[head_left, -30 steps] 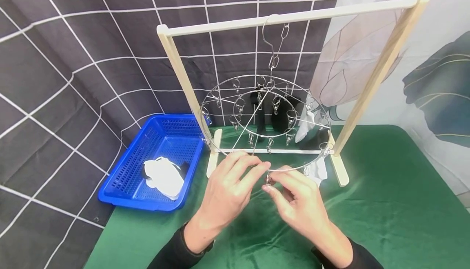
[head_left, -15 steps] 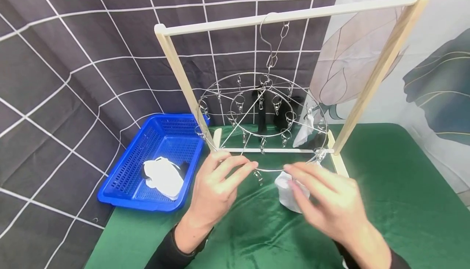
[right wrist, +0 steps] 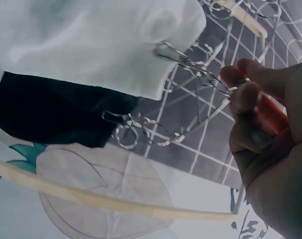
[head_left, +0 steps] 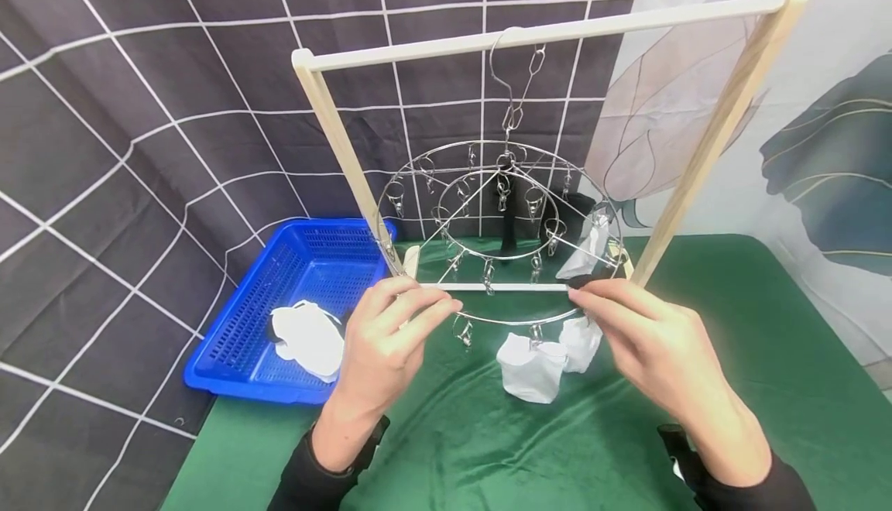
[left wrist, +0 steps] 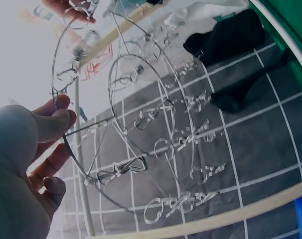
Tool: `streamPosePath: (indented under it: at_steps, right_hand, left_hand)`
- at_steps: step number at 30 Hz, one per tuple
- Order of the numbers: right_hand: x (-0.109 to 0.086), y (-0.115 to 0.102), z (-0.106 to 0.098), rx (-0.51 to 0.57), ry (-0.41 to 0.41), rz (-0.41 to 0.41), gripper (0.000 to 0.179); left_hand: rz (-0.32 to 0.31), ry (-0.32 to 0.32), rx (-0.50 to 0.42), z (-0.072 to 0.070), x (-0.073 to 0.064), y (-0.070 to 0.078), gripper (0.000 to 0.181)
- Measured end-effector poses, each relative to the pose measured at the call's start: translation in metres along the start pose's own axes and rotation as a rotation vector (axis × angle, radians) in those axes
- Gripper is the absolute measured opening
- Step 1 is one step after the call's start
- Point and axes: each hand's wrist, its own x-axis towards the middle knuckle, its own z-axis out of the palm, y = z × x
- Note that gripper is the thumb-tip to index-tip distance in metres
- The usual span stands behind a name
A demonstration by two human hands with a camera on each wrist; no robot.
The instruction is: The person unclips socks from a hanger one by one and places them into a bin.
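Note:
A round metal clip hanger (head_left: 517,323) with an inner and an outer ring hangs by a hook and chain. My left hand (head_left: 386,337) pinches its outer ring at the near left; in the left wrist view the thumb (left wrist: 51,124) presses the wire against the fingers. At the near right my right hand (head_left: 651,341) pinches the same ring, its fingertips (right wrist: 235,77) beside a clip. Between the hands, a white cloth piece (head_left: 531,375) dangles from a clip, with another white piece (head_left: 581,343) beside it. A black sock (left wrist: 230,37) hangs at the far side.
A wooden stand (head_left: 557,33) carries the hanger. To the left, a blue basket (head_left: 237,375) contains white cloth (head_left: 307,341) and something dark. Green cloth (head_left: 766,325) covers the table, and a gridded dark curtain (head_left: 209,46) backs it.
The hanger has turned, bringing the white cloth pieces along the near side toward the left. My left hand has shifted left along with the ring; my right hand has moved right and now grips the ring there.

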Motion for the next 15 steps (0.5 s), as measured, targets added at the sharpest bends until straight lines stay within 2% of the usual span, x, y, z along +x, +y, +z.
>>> streamPosePath:
  at_steps: [5,9,11,13,14,15]
  right_hand:
    - [-0.002,-0.002,0.005,0.013,-0.018,-0.059,0.034]
    - [0.0,-0.007,0.006,0.007,-0.02,-0.081,0.036]
    - [0.001,-0.009,0.005,0.006,-0.018,-0.086,0.036]
    - [0.002,-0.011,0.004,0.007,-0.016,-0.09,0.035]
    - [0.003,-0.012,0.004,0.007,-0.018,-0.092,0.035]
    - [0.004,-0.013,0.004,0.006,-0.021,-0.094,0.035]
  left_hand:
    - [-0.005,-0.023,-0.026,-0.003,0.0,-0.002,0.024]
    - [0.007,-0.026,-0.077,-0.004,0.005,0.002,0.025]
    - [0.043,-0.011,-0.16,-0.005,0.008,0.004,0.025]
    - [0.091,-0.021,-0.3,-0.005,0.009,0.006,0.022]
    - [0.108,-0.054,-0.394,-0.006,0.007,0.007,0.02]
    - [0.118,-0.113,-0.495,-0.006,0.005,0.008,0.016]
